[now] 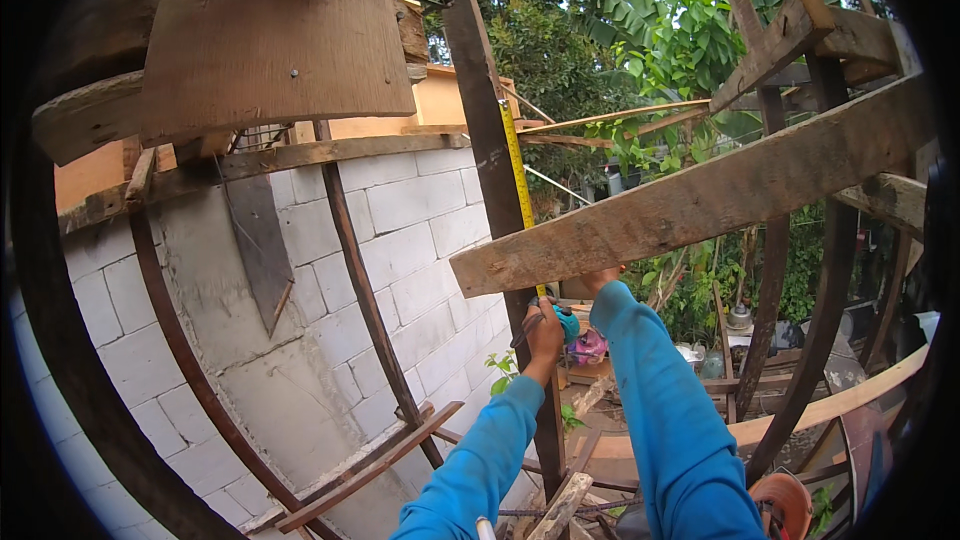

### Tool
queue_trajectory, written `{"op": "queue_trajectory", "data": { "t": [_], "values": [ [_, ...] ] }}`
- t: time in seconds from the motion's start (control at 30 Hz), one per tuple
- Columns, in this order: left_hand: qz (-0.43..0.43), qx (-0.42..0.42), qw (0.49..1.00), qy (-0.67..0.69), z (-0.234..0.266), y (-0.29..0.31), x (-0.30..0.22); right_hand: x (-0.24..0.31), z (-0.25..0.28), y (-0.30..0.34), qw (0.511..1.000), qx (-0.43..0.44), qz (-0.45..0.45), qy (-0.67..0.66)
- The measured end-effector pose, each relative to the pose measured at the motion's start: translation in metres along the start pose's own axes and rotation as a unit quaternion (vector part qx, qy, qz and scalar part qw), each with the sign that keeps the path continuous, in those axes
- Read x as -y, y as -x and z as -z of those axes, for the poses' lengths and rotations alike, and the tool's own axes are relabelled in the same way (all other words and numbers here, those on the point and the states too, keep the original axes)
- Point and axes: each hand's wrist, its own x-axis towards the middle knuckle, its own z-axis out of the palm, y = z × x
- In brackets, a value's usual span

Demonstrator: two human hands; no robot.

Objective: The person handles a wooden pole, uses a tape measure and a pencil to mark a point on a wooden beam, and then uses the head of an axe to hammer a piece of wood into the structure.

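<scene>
A yellow tape measure blade (519, 175) runs up along the face of a dark upright wooden post (482, 130). At its lower end is a teal case (567, 324), and my left hand (543, 337) is closed around it, close against the post. A thin dark stick-like thing (522, 328) pokes out by that hand; its kind is unclear. My right hand (601, 281) is raised to the underside of a slanted rough plank (690, 190), which hides its fingers. The plank's left end crosses in front of the post and the tape.
Left stands a pale block wall (405, 210) behind dark upright posts (352, 240). A plywood sheet (275, 45) hangs at upper left. More timbers (780, 50) cross at upper right. Below lie scrap boards (560, 510) and an orange bucket (785, 500); plants (660, 70) grow behind.
</scene>
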Motion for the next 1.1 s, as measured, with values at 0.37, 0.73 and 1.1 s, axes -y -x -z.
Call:
{"op": "queue_trajectory", "data": {
  "t": [0.37,0.73,1.1],
  "values": [
    [-0.048,-0.011,0.999,-0.001,-0.002,0.003,-0.003,0.012,-0.019,-0.061,0.81,0.037,-0.1,-0.577],
    [-0.005,0.006,1.0,-0.001,0.004,0.005,-0.013,0.033,-0.001,-0.077,0.798,0.083,-0.114,-0.586],
    [-0.007,0.022,1.0,0.016,0.004,0.0,0.0,0.037,-0.007,-0.078,0.865,0.0,-0.129,-0.484]
  ]
}}
